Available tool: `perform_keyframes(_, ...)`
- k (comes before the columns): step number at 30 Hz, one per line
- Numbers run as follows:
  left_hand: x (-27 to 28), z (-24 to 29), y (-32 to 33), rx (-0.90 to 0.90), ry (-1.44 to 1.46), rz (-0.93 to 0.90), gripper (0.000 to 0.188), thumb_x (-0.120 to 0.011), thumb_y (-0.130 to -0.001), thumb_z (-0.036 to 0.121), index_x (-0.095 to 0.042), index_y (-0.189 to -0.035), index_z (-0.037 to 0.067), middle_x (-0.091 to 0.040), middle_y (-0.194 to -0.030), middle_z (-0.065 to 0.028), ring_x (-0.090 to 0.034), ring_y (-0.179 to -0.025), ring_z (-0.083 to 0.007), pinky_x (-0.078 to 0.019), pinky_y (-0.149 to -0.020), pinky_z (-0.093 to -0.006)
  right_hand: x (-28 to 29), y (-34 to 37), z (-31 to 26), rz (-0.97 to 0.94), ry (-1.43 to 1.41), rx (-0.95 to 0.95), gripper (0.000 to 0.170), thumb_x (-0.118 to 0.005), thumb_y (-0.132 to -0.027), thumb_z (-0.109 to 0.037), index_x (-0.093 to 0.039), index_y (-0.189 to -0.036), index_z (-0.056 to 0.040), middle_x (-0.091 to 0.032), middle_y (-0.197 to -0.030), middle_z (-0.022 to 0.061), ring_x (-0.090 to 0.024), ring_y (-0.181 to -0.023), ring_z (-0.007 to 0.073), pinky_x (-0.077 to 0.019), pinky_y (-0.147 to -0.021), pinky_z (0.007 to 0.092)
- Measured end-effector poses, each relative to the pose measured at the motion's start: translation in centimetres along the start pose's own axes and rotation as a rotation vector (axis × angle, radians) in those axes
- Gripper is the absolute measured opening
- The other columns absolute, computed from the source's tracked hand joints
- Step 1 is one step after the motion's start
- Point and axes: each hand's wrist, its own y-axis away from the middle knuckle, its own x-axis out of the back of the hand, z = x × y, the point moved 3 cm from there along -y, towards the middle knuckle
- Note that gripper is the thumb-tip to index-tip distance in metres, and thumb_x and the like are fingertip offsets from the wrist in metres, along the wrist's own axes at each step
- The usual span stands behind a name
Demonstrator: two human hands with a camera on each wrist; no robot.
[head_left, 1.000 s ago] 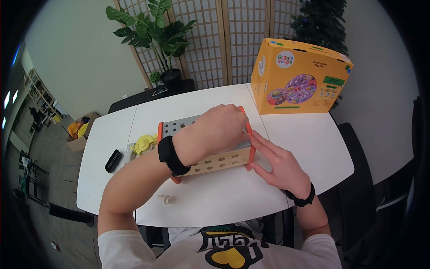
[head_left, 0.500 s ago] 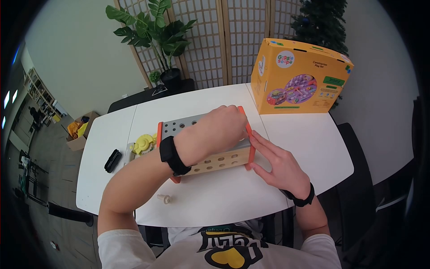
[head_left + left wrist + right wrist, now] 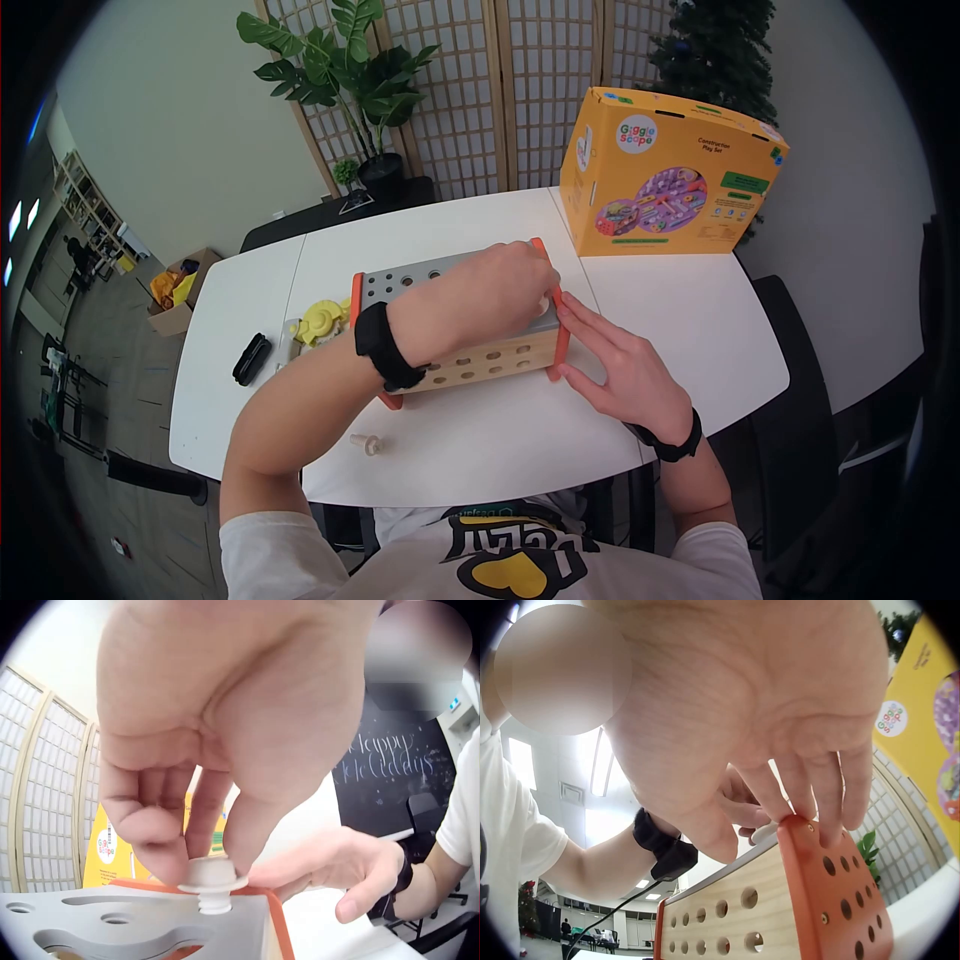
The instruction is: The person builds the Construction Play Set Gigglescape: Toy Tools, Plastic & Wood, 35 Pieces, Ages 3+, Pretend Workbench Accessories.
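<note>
Fingertips of my left hand point(image 3: 485, 295) pinch the head of a cream toy bolt point(image 3: 213, 874). Its threaded shank stands upright in the grey perforated top point(image 3: 150, 919) of a toy workbench, near the orange end panel point(image 3: 829, 892). A gap shows between the bolt's flange and that top. My right hand point(image 3: 632, 372) rests against the same panel, its fingers straight along the upper edge and the thumb held apart. The workbench's wooden side point(image 3: 495, 362) has rows of holes. Another cream bolt point(image 3: 368, 443) lies on the table in front.
Yellow toy pieces point(image 3: 322, 322) lie left of the workbench, with a black case point(image 3: 253, 360) beside them on the white table point(image 3: 690, 310). A large yellow box point(image 3: 680, 180) stands at the back right. Behind the table is a potted plant point(image 3: 375, 100).
My left hand has turned and shifted slightly at the bolt, its knuckles now a little lower. The right hand and the workbench have stayed in place.
</note>
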Motion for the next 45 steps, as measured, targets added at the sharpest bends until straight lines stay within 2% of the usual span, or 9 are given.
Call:
perform_keyframes(4, 0.4, -0.3, 0.2, -0.168, 0.109, 0.054, 0.018, -0.073, -0.088, 0.012, -0.075, -0.102, 0.0, -0.07, -0.102, -0.0187, -0.069, -0.092, -0.0355, -0.0559, -0.085, -0.0431, 0.0, 0.0, 0.0, -0.002, -0.008, -0.004, 0.059, -0.075, -0.087, -0.019, -0.058, -0.14, 0.0026, -0.055, -0.15, 0.0185, -0.069, -0.115, 0.034, -0.058, -0.095, 0.0388)
perform_keyframes(7, 0.9, 0.4, 0.3, -0.009, 0.036, 0.114, 0.016, -0.072, -0.087, 0.01, -0.075, -0.1, 0.0, -0.07, -0.102, -0.0184, -0.069, -0.095, -0.0351, -0.0557, -0.086, -0.0431, 0.1, -0.1, -0.2, 0.004, 0.002, -0.005, 0.059, -0.075, -0.088, -0.019, -0.058, -0.14, 0.0026, -0.055, -0.149, 0.019, -0.069, -0.115, 0.0341, -0.058, -0.095, 0.0387)
perform_keyframes(10, 0.5, 0.9, -0.3, 0.236, -0.114, -0.097, 0.017, -0.072, -0.087, 0.009, -0.075, -0.101, 0.0, -0.071, -0.099, -0.0184, -0.069, -0.096, -0.0352, -0.0557, -0.086, -0.0431, 0.0, -0.1, -0.2, 0.01, 0.008, 0.005, 0.059, -0.075, -0.088, -0.019, -0.058, -0.14, 0.0026, -0.056, -0.148, 0.0192, -0.069, -0.115, 0.0344, -0.0581, -0.095, 0.0387)
perform_keyframes(19, 0.9, 0.0, 0.1, -0.237, 0.131, 0.092, 0.015, -0.07, -0.086, 0.008, -0.074, -0.097, -0.001, -0.071, -0.092, -0.0177, -0.07, -0.094, -0.0351, -0.0556, -0.084, -0.0429, 0.2, -0.1, -0.1, -0.004, -0.005, -0.007, 0.058, -0.074, -0.088, -0.018, -0.058, -0.14, 0.0026, -0.056, -0.148, 0.0193, -0.069, -0.114, 0.0345, -0.0586, -0.094, 0.0386)
perform_keyframes(25, 0.4, 0.5, -1.4, 0.133, -0.166, -0.03, 0.016, -0.07, -0.087, 0.012, -0.073, -0.096, -0.001, -0.07, -0.09, -0.0173, -0.07, -0.087, -0.0358, -0.0561, -0.082, -0.0442, 0.2, -0.6, 1.0, 0.003, 0.004, -0.003, 0.058, -0.074, -0.087, -0.018, -0.058, -0.139, 0.0031, -0.056, -0.148, 0.0195, -0.069, -0.114, 0.0342, -0.0585, -0.094, 0.0386)
perform_keyframes(31, -0.2, -1.1, -1.3, -0.189, 0.018, 0.014, 0.016, -0.07, -0.087, 0.009, -0.073, -0.098, -0.002, -0.07, -0.093, -0.0184, -0.069, -0.089, -0.0358, -0.056, -0.083, -0.0436, 0.2, -0.6, 1.1, 0.006, -0.011, -0.004, 0.058, -0.074, -0.087, -0.018, -0.058, -0.139, 0.003, -0.056, -0.148, 0.0192, -0.069, -0.114, 0.034, -0.0584, -0.094, 0.0384)
perform_keyframes(37, 0.7, -0.5, -1.1, -0.02, 0.071, 0.177, 0.016, -0.073, -0.087, 0.012, -0.073, -0.096, -0.002, -0.07, -0.095, -0.0187, -0.069, -0.089, -0.0354, -0.0554, -0.082, -0.0435, 0.2, -0.6, 1.0, 0.021, -0.007, 0.006, 0.058, -0.074, -0.087, -0.018, -0.059, -0.139, 0.003, -0.055, -0.149, 0.0183, -0.068, -0.115, 0.0339, -0.0583, -0.095, 0.0383)
perform_keyframes(40, 0.2, -0.3, -1.3, 0.237, -0.104, -0.019, 0.017, -0.074, -0.087, 0.013, -0.073, -0.093, -0.002, -0.07, -0.094, -0.0187, -0.069, -0.089, -0.0352, -0.0554, -0.081, -0.0434, 0.2, -0.6, 1.0, 0.007, -0.006, -0.005, 0.057, -0.074, -0.088, -0.017, -0.059, -0.139, 0.003, -0.054, -0.15, 0.0181, -0.068, -0.115, 0.0338, -0.0582, -0.095, 0.0383)
perform_keyframes(45, -0.1, -1.3, -2.2, 0.042, 0.032, 0.006, 0.014, -0.073, -0.085, 0.009, -0.075, -0.094, -0.002, -0.071, -0.097, -0.0191, -0.069, -0.095, -0.0355, -0.0553, -0.087, -0.0431, 0.4, -1.3, 2.1, 0.005, -0.002, -0.007, 0.057, -0.074, -0.088, -0.018, -0.059, -0.138, 0.0031, -0.054, -0.15, 0.018, -0.068, -0.115, 0.0336, -0.0582, -0.095, 0.0383)
